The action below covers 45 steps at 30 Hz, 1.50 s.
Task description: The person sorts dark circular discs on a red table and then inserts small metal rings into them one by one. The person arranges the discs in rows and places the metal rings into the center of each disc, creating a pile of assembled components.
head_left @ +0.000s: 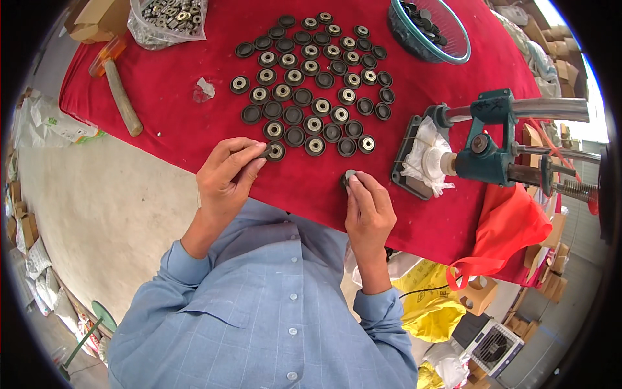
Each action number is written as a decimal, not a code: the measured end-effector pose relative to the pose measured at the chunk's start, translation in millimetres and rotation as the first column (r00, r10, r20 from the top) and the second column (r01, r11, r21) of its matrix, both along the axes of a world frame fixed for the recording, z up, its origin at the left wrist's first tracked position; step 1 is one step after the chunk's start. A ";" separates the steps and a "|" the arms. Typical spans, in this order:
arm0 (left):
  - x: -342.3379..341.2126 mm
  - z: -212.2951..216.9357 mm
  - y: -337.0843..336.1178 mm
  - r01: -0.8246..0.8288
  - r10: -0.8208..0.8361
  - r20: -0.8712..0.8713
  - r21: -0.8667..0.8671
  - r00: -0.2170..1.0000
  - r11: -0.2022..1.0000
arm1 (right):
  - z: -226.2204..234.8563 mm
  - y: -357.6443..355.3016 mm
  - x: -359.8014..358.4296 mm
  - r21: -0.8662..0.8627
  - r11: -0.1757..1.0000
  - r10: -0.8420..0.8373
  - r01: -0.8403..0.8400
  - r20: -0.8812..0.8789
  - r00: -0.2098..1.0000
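Many black round caps [295, 137] lie in loose rows on the red cloth, several with a metal bearing [321, 107] seated in the middle. My left hand [228, 172] is closed in a pinch at the left rim of the nearest black cap with a bearing [276, 152]. A bit of dark edge shows at its fingertips. To the right, just above the cloth, my right hand [370, 211] pinches a small round piece [350, 174] with a greyish face and a dark side. The fingers hide most of that piece.
A teal basket [468, 53] of black discs stands at the back right, a bag of bearings [137, 29] at the back left. Nearby lies a hammer [122, 97]. A green press [483, 159] stands at right beside a red bag [512, 227].
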State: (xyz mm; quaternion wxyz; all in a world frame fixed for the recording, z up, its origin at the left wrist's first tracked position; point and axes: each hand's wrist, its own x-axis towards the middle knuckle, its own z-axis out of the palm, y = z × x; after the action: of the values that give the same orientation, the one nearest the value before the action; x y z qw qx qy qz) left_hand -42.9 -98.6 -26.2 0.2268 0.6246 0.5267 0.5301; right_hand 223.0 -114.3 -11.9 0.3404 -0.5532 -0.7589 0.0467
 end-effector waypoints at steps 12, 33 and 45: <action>2.0 0.9 2.6 0.037 -0.026 -0.110 0.092 0.994 0.995 | -18.4 -27.9 -7.1 0.017 1.000 -0.022 0.018 0.261 0.965; 5.5 8.0 9.7 0.177 -0.045 -0.707 0.115 0.706 0.977 | 15.6 54.0 -13.2 -0.159 0.981 -0.101 0.110 0.060 0.993; 20.1 26.8 24.9 0.134 -0.071 -0.516 0.086 0.854 0.987 | 15.2 53.4 -2.8 -0.251 0.966 -0.121 0.059 -0.240 0.963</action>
State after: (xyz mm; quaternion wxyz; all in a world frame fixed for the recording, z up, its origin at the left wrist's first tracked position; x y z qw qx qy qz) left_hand -22.9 -73.7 0.6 0.0694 0.7822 0.5016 0.3629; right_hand 220.3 -60.9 3.4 0.3665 -0.6143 -0.6716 0.1930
